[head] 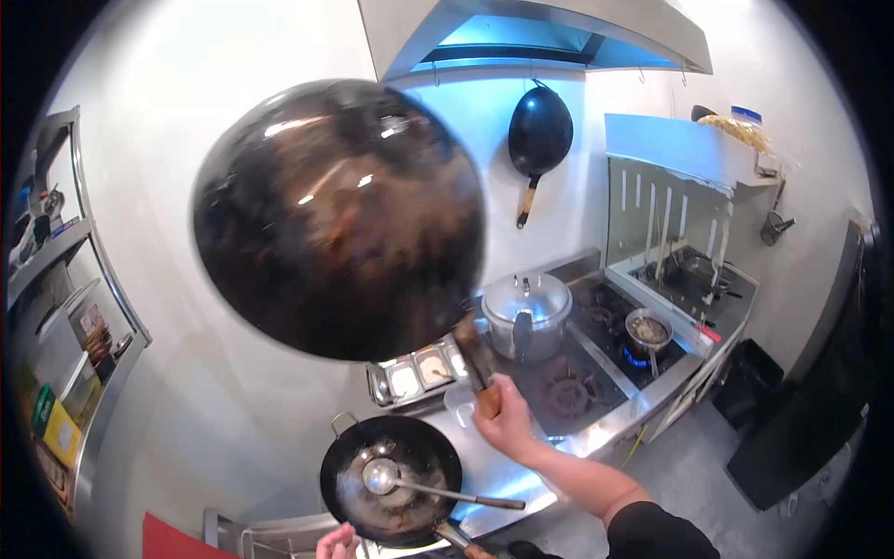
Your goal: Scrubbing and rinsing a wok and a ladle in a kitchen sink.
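My right hand (506,419) grips the wooden handle of a large wok (342,223), raised with its dark, scorched underside towards me. Below it, a second wok (419,510) rests on the counter side with a metal ladle (380,476) lying in it, the ladle's handle across the rim. My left hand (338,542) is at the bottom edge, beside that wok's rim, only its fingers in view; whether it touches the rim cannot be told.
A lidded pressure cooker (527,314) stands on the stove. A small pan (648,330) sits over a blue flame. Seasoning containers (405,377) line the counter's back. Another wok (540,133) hangs under the extractor hood (559,21). Steel shelving (105,279) stands left.
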The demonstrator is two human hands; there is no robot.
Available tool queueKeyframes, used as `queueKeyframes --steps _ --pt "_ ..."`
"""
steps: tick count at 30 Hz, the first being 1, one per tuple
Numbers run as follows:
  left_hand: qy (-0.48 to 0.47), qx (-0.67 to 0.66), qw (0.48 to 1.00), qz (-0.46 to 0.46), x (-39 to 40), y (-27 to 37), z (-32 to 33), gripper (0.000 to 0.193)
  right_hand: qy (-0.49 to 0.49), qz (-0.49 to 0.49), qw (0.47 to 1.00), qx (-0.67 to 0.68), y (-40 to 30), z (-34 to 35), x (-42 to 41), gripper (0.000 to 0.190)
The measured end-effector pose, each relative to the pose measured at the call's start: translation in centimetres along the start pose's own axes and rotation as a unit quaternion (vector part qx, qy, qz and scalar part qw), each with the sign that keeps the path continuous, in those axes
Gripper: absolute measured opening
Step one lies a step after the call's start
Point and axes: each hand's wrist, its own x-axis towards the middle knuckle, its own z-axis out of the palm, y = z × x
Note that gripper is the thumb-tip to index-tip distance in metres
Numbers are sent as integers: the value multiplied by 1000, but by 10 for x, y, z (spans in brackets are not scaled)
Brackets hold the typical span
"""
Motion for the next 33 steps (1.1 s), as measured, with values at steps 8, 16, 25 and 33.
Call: queueKeyframes --steps 8,16,25,33 --pt "70 227 969 -63 11 16 132 20 121 -22 990 -64 173 -35 145 49" --pt "90 221 968 -80 -1 -16 167 18 162 -20 985 -58 225 30 275 47" --pt "174 202 942 -206 -59 2 147 18 182 22 981 -58 269 82 340 50" --pt "188 191 940 -210 -76 0 140 17 180 17 979 -94 310 106 343 52"
